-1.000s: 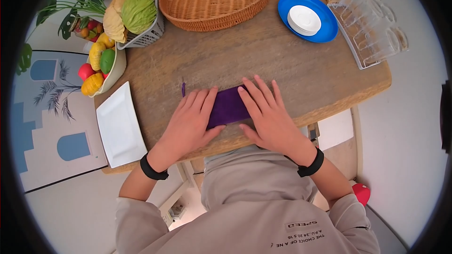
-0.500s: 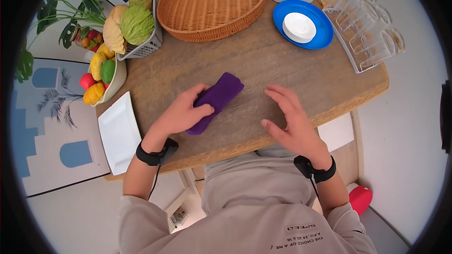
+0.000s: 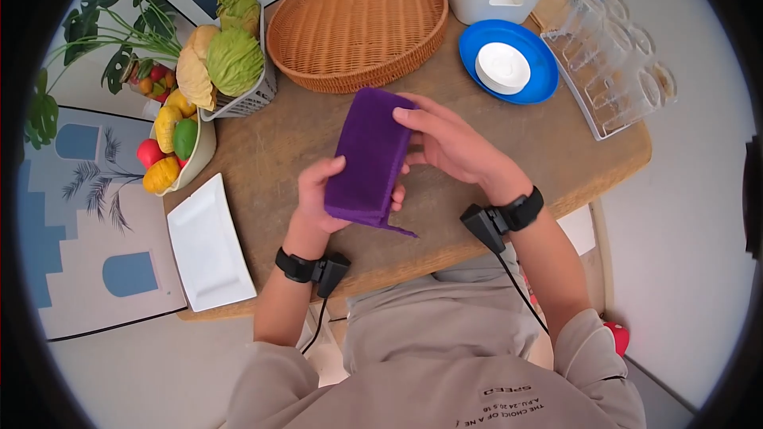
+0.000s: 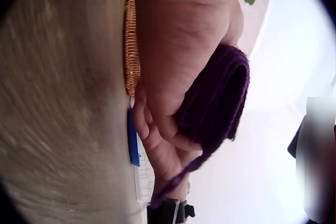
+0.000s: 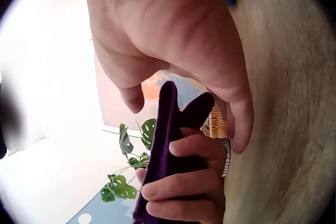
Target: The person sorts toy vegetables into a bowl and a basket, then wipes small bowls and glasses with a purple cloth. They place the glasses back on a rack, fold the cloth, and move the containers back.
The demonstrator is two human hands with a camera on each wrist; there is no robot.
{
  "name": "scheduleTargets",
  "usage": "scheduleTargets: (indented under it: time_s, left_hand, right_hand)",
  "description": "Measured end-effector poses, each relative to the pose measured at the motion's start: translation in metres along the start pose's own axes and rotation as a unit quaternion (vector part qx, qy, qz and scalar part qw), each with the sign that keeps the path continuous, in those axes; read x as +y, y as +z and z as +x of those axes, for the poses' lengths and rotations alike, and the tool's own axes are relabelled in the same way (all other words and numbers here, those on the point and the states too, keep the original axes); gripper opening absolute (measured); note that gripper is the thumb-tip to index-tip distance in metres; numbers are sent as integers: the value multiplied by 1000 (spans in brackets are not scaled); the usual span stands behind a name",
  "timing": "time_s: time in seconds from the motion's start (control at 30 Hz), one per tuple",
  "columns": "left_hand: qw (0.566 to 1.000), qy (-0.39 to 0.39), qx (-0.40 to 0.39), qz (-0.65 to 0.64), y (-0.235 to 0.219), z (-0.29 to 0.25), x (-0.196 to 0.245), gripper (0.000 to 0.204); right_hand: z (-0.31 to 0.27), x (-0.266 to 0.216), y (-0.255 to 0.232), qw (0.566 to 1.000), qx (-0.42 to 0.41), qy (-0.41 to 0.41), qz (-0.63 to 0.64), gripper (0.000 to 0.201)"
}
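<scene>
A folded purple towel (image 3: 367,155) is held up over the wooden table, its thin hanging loop (image 3: 400,231) dangling at the near end. My left hand (image 3: 314,191) grips the towel's lower half, thumb on the near face and fingers round the back. In the right wrist view, the left hand's curled fingers (image 5: 184,200) show against the towel (image 5: 165,129), whose layers part at the top. My right hand (image 3: 461,143) is around the towel's upper right edge, with thumb and fingers spread to either side. The left wrist view shows the folded layers (image 4: 215,98) beyond the palm.
Behind the towel lies a round wicker tray (image 3: 358,79). A blue plate (image 3: 544,83) with small white dishes (image 3: 502,67) and a rack of glass mugs (image 3: 636,99) stand right. At left are a white plate (image 3: 211,246), a fruit bowl (image 3: 208,151) and a vegetable basket (image 3: 258,95).
Both hands lay on the towel on the table; then the left hand took hold of it and the right moved off. Now the towel is raised and the right hand is back at its upper end.
</scene>
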State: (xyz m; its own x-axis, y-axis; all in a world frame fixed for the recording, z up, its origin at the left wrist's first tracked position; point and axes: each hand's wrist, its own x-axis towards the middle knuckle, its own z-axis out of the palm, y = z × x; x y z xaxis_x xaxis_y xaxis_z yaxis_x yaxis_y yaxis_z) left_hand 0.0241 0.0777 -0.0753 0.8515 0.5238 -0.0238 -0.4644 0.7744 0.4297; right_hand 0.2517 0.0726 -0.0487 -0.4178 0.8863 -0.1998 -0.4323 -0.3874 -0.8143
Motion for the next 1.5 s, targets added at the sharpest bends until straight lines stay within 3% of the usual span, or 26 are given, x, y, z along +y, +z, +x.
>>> scheduleTargets:
  time_s: [0.17, 0.33, 0.47, 0.57, 0.67, 0.87, 0.93, 1.13, 1.37, 1.5]
  left_hand:
    - [998, 10, 53, 12, -12, -1, -1, 71]
    - [998, -6, -45, -43, -33, 2, -1, 82]
    - [997, -38, -6, -60, -12, 0, 1, 70]
    - [993, -34, 96, 53, -10, 1, 6, 63]
    - [988, -57, 135, 54, -18, -3, 9, 57]
    - [971, -57, 141, 183, -24, -2, -1, 60]
    - [973, -37, 143, 174, -17, -1, 1, 60]
    - [991, -5, 105, 89, -8, -2, 10, 56]
    - [985, 29, 110, 129, -10, 1, 5, 63]
    - [986, 18, 118, 118, -9, 1, 5, 56]
  right_hand:
    - [44, 7, -2, 999, 5, -19, -44, 62]
    - [69, -1, -4, 993, -43, 22, -109, 39]
    - [70, 2, -15, 995, -42, 33, -90, 37]
    - [69, 3, -24, 996, -29, 31, -83, 35]
    - [68, 4, -27, 997, -26, 33, -66, 34]
    - [73, 13, -27, 998, -52, 43, -4, 44]
    - [73, 14, -29, 996, -76, 31, 32, 55]
    - [71, 11, -19, 982, -66, 78, 162, 57]
    - [72, 25, -25, 985, -109, 63, 114, 55]
    - [67, 16, -13, 988, -113, 57, 91, 54]
